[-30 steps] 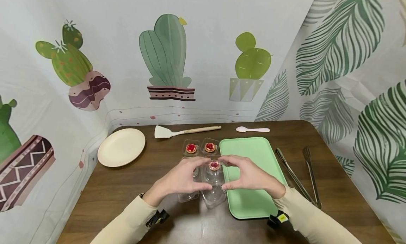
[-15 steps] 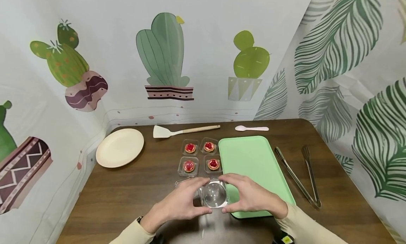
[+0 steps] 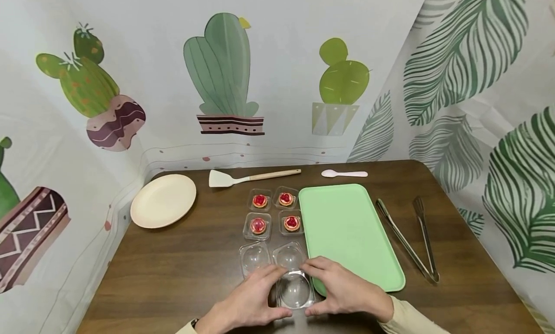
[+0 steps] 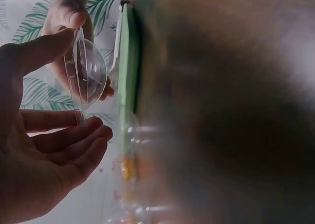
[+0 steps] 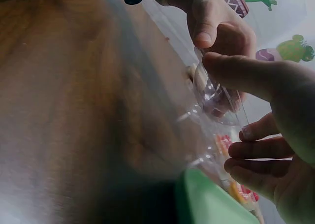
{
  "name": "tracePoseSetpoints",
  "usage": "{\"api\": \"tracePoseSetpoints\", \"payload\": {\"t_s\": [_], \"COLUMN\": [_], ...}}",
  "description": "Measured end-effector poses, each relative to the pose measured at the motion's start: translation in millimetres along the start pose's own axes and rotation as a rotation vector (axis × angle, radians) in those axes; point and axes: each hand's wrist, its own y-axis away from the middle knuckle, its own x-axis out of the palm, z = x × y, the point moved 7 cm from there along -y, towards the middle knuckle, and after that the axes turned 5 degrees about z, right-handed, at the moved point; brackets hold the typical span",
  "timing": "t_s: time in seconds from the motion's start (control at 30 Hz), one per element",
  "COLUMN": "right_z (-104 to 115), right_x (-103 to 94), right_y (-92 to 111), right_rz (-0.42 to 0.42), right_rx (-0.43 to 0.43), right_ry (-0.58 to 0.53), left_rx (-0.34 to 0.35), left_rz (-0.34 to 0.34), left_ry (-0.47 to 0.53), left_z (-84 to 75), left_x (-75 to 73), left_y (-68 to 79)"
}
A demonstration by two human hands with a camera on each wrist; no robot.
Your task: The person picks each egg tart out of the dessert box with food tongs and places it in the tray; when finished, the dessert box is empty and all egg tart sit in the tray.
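Note:
Both my hands hold one clear plastic dome lid (image 3: 295, 290) by its edges, above the near part of the table. My left hand (image 3: 256, 298) grips its left side, thumb on the near edge and fingers at the far edge. On the opposite side my right hand (image 3: 344, 288) grips it likewise. In the left wrist view the domed side of the lid (image 4: 88, 71) bulges towards the table. Just beyond the hands lie two more clear lids, one at left (image 3: 255, 258) and one at right (image 3: 288, 255). Several red-topped tarts (image 3: 292, 223) sit in clear square plastic trays behind them.
A green tray (image 3: 351, 233) lies right of the tarts, with metal tongs (image 3: 407, 242) beyond it. At the back are a white spatula (image 3: 223, 179) with a wooden handle and a pale pink spoon (image 3: 344, 173). A cream plate (image 3: 163, 201) stands at left.
Both hands have moved towards the near table edge, carrying the lid from over the front right tart. The tarts and the two lying lids are now uncovered to view.

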Motion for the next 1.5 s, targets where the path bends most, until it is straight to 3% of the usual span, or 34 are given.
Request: {"api": "tracePoseSetpoints", "payload": {"t_s": [0.27,0.47,0.87,1.5], "right_z": [6.9,7.7,7.4,1.2], "right_x": [9.7,16.9,22.0,19.8], "right_y": [6.2,7.6,5.7,5.8], "right_rz": [-0.078,-0.078,-0.078,-0.089], "right_rx": [-0.081,-0.074,-0.074,-0.018], "right_ry": [0.111,0.189,0.309,0.329], "left_rx": [0.018,0.02,-0.002,-0.041], "left_rz": [-0.043,-0.066,-0.034,0.053], "left_ry": [-0.079,-0.106,-0.135,-0.177], "left_z": [-2.1,-2.1,1.1,8.2], "left_x": [15.2,22.7,27.8,25.5], "left_y": [4.2,6.4,4.1,-8.0]}}
